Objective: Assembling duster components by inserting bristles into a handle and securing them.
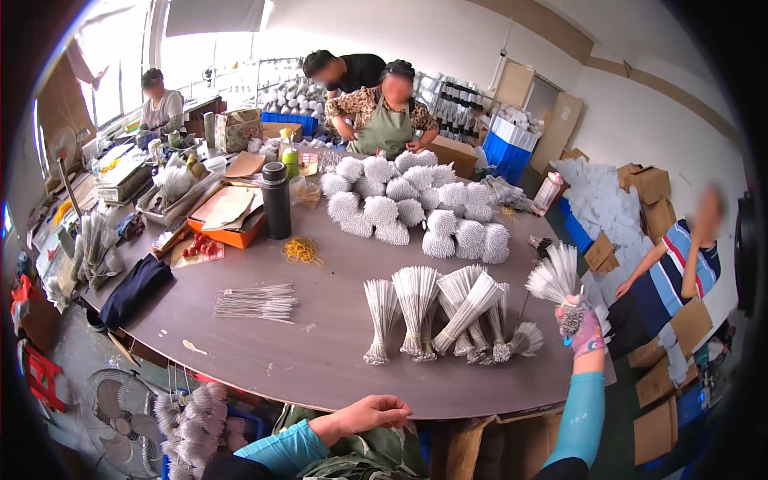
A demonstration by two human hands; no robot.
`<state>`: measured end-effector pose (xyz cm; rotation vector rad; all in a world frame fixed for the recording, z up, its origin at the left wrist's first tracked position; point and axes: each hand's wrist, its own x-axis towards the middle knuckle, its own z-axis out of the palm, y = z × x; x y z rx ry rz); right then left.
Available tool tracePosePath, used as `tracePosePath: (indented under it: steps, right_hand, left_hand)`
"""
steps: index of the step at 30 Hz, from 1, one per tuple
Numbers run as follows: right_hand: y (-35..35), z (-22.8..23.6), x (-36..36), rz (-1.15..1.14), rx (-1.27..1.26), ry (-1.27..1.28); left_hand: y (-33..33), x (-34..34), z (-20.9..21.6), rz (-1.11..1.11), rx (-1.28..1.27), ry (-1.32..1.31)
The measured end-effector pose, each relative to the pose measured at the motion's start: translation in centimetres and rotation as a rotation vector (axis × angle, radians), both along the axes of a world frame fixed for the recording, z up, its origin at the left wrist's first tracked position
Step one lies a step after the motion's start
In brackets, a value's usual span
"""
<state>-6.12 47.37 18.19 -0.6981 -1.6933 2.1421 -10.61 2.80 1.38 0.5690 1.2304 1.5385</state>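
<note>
- the right hand (586, 330), gloved in a pink pattern, is clenching around a bundle of thin white rods (558, 274); the grip is enclosing the narrow, grey-tipped end, while the white lengths are fanning out above the fingers.
- this held bundle is being kept up near the right edge of the brown table (344, 376), apart from the other bundles.
- the left hand (374, 414), bare, is hovering at the near edge of the table, its fingers drawing together; whether they are pinching anything small one cannot tell.
- a row of similar bundles (416, 308) is resting between the two hands and beyond them, one slanting across its neighbours; a short bundle (526, 339) is lying nearest the right hand.
- a heap of bundles (400, 200) is filling the far middle of the table, and loose rods (256, 302) are lying to the left.
- yellow bands (302, 250) are lying in a tangle near a dark flask (276, 202).
- a pink container (547, 193) and a red-and-white sheet (308, 163) are carrying print, too small to be read; the held bundle is showing no legible marking.
</note>
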Motion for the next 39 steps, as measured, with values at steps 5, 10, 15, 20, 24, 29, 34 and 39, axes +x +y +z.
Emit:
tracePosePath:
  steps: [5, 10, 15, 20, 24, 29, 34, 39]
  right_hand:
    - [-6.1, 3.1, 1.4, -0.075, 0.183, 0.096]
    - [-13.6, 1.3, 1.8, 0.091, 0.245, 0.182]
    - [-19.7, -2.5, 0.8, 0.422, 0.116, 0.095]
    - [-24.6, -7.6, -0.9, 0.706, 0.181, 0.155]
    - [-26.2, -11.2, -2.2, 0.735, 0.48, 0.211]
    - [-27.9, -13.6, -3.2, 0.727, 0.483, 0.184]
    - [-29.3, -14.8, -4.2, 0.525, 0.677, 0.375]
    - [-30.0, -9.7, -5.7, 0.234, 0.54, 0.497]
  left_hand:
    - [3.2, -1.5, 2.6, -0.081, 0.054, 0.004]
    - [5.1, -2.1, 5.0, -0.101, 0.166, -0.076]
    - [5.0, -2.7, 6.8, 0.055, 0.255, -0.23]
    - [2.5, -2.8, 5.7, 0.261, 0.414, -0.521]
    - [1.8, -2.9, 4.1, 0.414, 0.405, -0.529]
    - [1.1, -3.7, 3.6, 0.645, 0.415, -0.522]
    - [0.0, -4.4, 3.4, 0.771, 0.404, -0.423]
    - [-1.2, -5.5, 2.8, 1.021, 0.278, -0.054]
